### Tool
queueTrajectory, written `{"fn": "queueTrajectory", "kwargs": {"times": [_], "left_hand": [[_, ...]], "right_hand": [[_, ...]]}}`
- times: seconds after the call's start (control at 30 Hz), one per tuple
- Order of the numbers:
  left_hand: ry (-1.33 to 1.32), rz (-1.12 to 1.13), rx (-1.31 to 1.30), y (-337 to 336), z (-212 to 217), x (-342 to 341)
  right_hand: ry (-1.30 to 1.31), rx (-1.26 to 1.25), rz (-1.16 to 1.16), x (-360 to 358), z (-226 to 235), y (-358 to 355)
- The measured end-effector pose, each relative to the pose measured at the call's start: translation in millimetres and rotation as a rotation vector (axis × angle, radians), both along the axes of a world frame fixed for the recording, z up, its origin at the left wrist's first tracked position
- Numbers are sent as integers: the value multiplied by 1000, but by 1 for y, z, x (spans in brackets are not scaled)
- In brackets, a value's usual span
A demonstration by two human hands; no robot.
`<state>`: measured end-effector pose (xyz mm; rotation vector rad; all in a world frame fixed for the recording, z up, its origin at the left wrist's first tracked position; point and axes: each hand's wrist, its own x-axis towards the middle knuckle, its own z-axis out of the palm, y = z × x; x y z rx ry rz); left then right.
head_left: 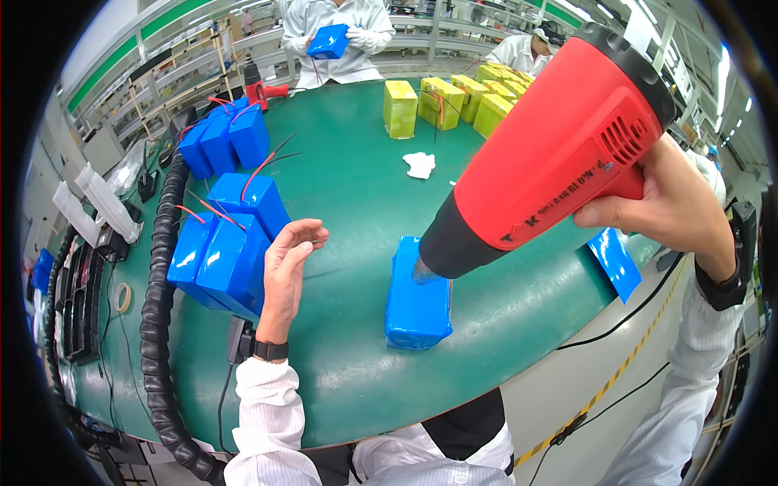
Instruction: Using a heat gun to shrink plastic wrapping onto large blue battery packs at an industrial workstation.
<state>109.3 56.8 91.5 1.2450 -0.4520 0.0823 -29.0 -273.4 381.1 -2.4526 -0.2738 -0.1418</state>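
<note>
The main risk, as I judge it, comes from the heat gun (559,154): if it is blowing hot, which the view does not show, its metal nozzle (422,272) is close enough to the top of the wrapped blue block (409,320) that lingering over one spot could scorch, pucker or split the film. Whether nozzle and block touch is unclear; a dip of the wrist could press them together and mark the wrap, or nudge the block along the tabletop (340,364), since no hand steadies it. The left hand (288,263), just beside the standing blue packs (219,263), could be burned if it strayed under the nozzle, and a careless sweep of hot air might soften their wrapping too. The grip of the right hand (668,209) is closed round the gun's handle (624,185), partly hidden by the gun's body; the left grip is loosely curled, and I cannot tell whether anything small is pinched there. The block lies on the tabletop well apart from the right grip, to its left and nearer the person, with the gun spanning the gap, and to the right of the left hand
</note>
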Motion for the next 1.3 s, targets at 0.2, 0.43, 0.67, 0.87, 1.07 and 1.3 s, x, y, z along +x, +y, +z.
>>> {"fn": "queueTrajectory", "kwargs": {"times": [0.2,0.43,0.67,0.87,1.07,1.3], "left_hand": [[0,13,3,3,3,-2],[2,25,-8,2,3,-1],[1,27,-14,4,3,-2],[4,21,-16,4,3,-2],[4,26,-13,4,3,-1],[2,32,-12,5,6,-2]], "right_hand": [[-279,-198,267,15,-12,-8],[-242,-205,287,18,-13,-7],[-251,-132,241,7,-16,-1],[-19,-61,89,-5,-7,-4],[-5,-42,118,-16,-3,-5],[-179,-126,276,-17,-12,1]]}}
